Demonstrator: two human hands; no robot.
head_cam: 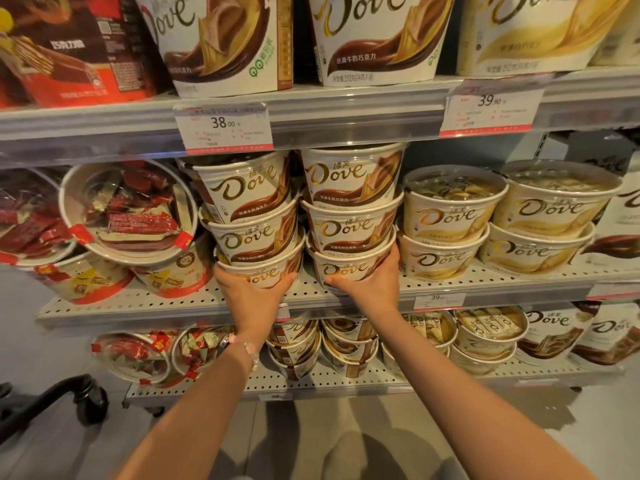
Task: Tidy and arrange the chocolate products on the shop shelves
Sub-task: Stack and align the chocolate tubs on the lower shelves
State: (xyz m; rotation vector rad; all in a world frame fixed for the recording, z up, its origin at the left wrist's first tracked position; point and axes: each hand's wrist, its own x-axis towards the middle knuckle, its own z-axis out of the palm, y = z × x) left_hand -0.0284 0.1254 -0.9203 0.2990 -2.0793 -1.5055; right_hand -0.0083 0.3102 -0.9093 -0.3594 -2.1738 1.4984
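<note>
Shop shelving of grey perforated metal (pixel 450 289) is filling the view. Nearest, the left hand (pixel 254 294) is cupping the bottom white-and-brown paper Dove chocolate tub (pixel 266 271) of one stack of three, and the right hand (pixel 372 284) is gripping the bottom tub of the neighbouring stack (pixel 349 209), probably to square both stacks together. Farther right, cream-coloured tubs with clear lids (pixel 450 202) are showing wrapped pieces inside.

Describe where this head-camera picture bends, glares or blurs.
Head view: wide-angle lens bows the shelf edge and stretches both forearms; glare sits on the clear tub lid; corners go soft, price tag small print unreadable; tubs under left hand and right hand sharp.
</note>
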